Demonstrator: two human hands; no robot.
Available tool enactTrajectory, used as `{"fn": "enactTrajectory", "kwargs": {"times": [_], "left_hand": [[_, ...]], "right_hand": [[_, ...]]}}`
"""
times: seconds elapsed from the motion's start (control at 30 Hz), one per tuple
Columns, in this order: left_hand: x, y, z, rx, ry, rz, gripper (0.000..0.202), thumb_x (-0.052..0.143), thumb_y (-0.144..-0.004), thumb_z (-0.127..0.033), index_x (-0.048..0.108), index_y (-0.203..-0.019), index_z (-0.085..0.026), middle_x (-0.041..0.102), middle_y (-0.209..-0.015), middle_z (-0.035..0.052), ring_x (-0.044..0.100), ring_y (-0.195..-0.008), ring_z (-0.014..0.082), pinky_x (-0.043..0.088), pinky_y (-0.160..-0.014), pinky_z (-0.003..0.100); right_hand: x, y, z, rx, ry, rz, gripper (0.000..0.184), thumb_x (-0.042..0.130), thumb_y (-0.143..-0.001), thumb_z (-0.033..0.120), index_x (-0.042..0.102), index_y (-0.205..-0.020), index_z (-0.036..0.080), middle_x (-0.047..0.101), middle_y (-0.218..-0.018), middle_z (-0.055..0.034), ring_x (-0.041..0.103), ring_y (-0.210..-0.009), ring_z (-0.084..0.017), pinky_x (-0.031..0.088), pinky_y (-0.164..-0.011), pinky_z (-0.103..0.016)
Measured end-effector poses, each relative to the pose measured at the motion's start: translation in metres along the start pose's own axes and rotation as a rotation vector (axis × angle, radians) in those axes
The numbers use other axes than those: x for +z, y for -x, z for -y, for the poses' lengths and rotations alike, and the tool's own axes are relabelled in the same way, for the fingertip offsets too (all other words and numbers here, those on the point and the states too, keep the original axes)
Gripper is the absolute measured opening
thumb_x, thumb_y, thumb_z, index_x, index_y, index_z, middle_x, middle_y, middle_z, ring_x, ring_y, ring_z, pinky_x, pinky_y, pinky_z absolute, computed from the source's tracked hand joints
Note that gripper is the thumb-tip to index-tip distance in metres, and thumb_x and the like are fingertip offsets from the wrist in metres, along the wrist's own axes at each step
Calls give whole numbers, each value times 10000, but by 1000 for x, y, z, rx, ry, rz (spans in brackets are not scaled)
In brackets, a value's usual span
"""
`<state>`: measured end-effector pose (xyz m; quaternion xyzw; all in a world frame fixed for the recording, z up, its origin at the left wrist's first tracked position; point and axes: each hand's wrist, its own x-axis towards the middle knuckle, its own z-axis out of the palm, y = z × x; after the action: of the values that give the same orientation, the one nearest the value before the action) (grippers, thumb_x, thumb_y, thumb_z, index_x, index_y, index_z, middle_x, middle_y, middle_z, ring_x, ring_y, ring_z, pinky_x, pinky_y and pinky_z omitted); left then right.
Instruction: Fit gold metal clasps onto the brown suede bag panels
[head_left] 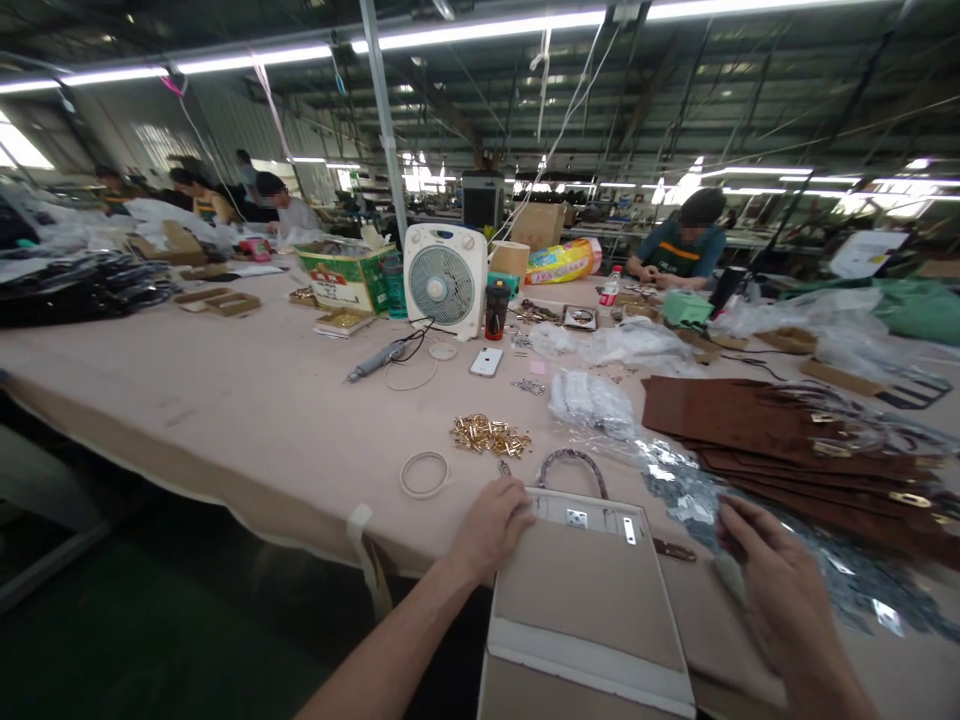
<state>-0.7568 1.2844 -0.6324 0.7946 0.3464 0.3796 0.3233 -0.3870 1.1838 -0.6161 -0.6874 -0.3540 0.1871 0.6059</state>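
Note:
My left hand is closed on the top left corner of a beige bag panel. A small metal fitting pokes out just beyond its fingertips. The panel has a pale band across it and hangs over the table's front edge. Near its top edge lie two shiny metal plates, one of them a slim plate. A braided handle loops out behind it, and a brown strap end sticks out at the right. My right hand is pinched above a spread of metal plates; whatever its fingertips hold is too small to make out.
Gold fittings and a tape roll lie beyond my left hand. Brown leather pieces are stacked at right. Farther back are an electric screwdriver, a phone and a fan. A co-worker sits across the table.

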Motion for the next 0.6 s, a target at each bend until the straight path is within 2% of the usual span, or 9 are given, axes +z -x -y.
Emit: {"fn": "enactTrajectory", "kwargs": {"times": [0.1,0.17,0.3,0.37,0.47,0.6], "left_hand": [[1,0,0,8,-2,-7,120,690,-920,-111,645,-975,-207,633,-1109,47,584,-1090,225,462,-1019,366],[0,0,-1,13,-11,-1,99,680,-929,-118,643,-958,-206,636,-1086,47,584,-1070,224,470,-996,366],[-3,0,-4,8,-12,21,107,668,-949,-157,666,-1036,-218,625,-1121,58,585,-1076,227,492,-970,367],[-4,-1,-4,-31,5,30,260,740,-907,-193,667,-1153,-236,606,-1184,64,596,-1034,219,520,-919,356],[-4,-1,-3,-104,30,23,498,871,-784,-222,660,-1235,-246,593,-1206,57,599,-913,192,544,-828,338],[-2,-1,1,-128,68,-11,506,916,-742,-263,688,-1194,-238,606,-1195,50,596,-877,178,550,-798,324]], "right_hand": [[60,30,45,35,-7,291,505,764,-806,611,726,-1124,221,728,-856,-41,669,-777,-195,540,-720,-319],[96,49,67,2,-32,470,485,743,-837,600,714,-1102,196,731,-829,-50,668,-763,-202,535,-720,-329],[152,71,82,-98,-29,709,322,691,-898,521,716,-997,215,748,-901,-53,685,-860,-223,532,-815,-361],[167,72,78,-164,56,742,246,649,-930,465,725,-960,233,746,-921,-44,678,-896,-224,515,-852,-374],[176,66,67,-229,139,701,192,646,-917,403,742,-907,237,737,-959,-53,666,-950,-236,497,-907,-395],[175,59,57,-246,129,701,184,705,-858,400,776,-824,233,712,-1134,-88,628,-1128,-269,478,-997,-402]]}}
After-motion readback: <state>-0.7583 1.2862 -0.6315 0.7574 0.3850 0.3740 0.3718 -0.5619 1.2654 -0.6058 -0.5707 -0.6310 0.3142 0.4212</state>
